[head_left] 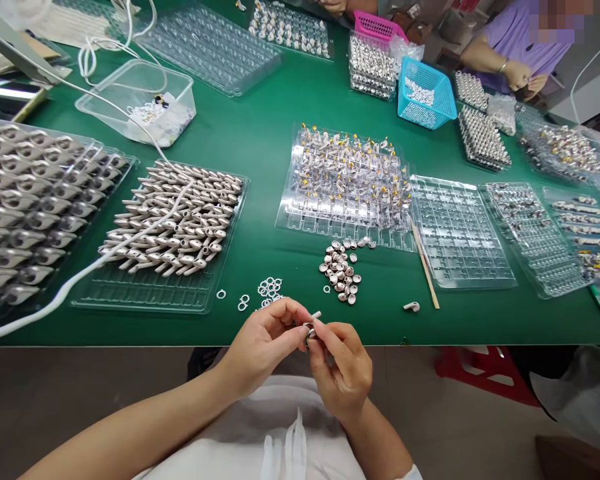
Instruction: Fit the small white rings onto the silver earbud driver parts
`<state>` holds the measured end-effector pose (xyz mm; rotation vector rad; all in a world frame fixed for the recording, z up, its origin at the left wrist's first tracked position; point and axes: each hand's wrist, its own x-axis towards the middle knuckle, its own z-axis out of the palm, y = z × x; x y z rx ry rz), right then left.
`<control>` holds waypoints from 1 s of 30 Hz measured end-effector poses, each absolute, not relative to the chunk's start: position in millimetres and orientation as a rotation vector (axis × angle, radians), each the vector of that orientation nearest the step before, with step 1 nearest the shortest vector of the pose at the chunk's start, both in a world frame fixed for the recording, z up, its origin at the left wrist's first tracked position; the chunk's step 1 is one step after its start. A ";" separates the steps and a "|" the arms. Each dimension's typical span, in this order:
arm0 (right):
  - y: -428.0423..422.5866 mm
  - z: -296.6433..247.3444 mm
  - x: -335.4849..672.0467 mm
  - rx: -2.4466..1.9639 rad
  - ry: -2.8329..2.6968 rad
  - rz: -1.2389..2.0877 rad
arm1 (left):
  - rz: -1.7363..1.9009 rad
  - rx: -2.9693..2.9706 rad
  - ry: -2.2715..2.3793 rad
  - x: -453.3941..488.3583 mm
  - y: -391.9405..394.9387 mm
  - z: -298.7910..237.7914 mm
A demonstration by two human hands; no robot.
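Note:
Close to the table's front edge, my left hand (267,343) pinches a pale metallic earbud shell (317,315) between thumb and fingers. My right hand (347,370) is closed on the same earbud from the other side, its thumb and fingertips pressed to the rounded head. The fingers partly hide the piece. Just beyond my hands lie a pile of small metallic oval earbud caps (339,270) and a cluster of white rings (270,288). A single earbud (411,307) rests on the table to the right.
Left stand trays of earbud shells (180,220) with a white cable (65,293) across them. Ahead is a tray of small parts with yellow tabs (350,173); a wooden stick (425,267) lies beside it. A blue basket (437,113) and a co-worker's hands (525,80) are farther right.

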<state>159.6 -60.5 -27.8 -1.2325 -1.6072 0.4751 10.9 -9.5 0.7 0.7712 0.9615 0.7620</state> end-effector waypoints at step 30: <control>-57.3 -28.0 167.7 -1.314 -1.488 0.674 | 0.850 0.929 0.988 12.5 -10.9 -2.0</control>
